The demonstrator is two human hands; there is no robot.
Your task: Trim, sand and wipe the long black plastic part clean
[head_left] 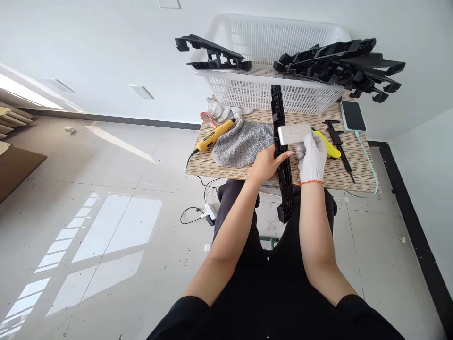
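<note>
A long black plastic part [282,141] lies across the small wooden table [219,167], with its near end hanging over the front edge. My bare left hand [269,163] grips this part at its middle. My right hand [312,156], in a white knit glove, is closed on a flat silver metal tool [293,133] held against the part's right side. A yellow tool [328,145] lies just behind the gloved hand.
A white lattice basket [269,71] at the table's back carries several black plastic parts [339,63] on its rim. A grey cloth [242,141], a yellow corded tool [214,135], a spare glove [221,112], a black caliper [339,146] and a charging phone [353,115] lie around.
</note>
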